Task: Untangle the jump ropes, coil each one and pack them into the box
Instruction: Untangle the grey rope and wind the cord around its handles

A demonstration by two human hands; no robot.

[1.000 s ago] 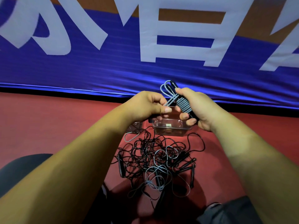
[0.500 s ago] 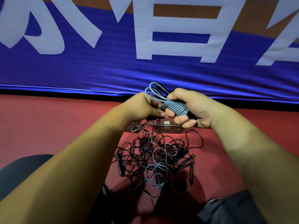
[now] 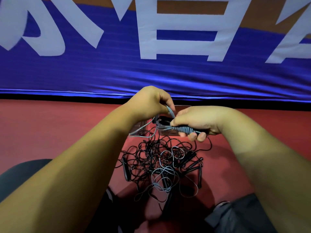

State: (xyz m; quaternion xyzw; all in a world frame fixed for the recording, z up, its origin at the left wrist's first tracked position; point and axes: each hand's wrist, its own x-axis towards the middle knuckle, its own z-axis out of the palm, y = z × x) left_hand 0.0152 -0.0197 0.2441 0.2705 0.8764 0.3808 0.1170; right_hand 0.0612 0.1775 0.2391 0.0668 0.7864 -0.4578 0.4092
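My right hand (image 3: 200, 121) grips a grey jump rope bundle (image 3: 184, 130), its cord wound tightly round the black handles and lying nearly level. My left hand (image 3: 151, 101) pinches a loose grey loop of that rope (image 3: 170, 110) just left of the bundle. Both hands hover over a clear plastic box (image 3: 165, 131) on the red floor; the hands hide much of it. Below lies a tangled pile of black and grey jump ropes (image 3: 161, 162) with several black handles.
A blue banner (image 3: 151, 73) with large white characters runs along the far edge of the red floor (image 3: 58, 128). My dark-clothed knees (image 3: 20, 175) sit at the lower left and lower right of the view.
Both hands have dropped lower, down over the clear box. The bundle has tipped from upright to nearly level, and the left hand has shifted to its loose loop end.
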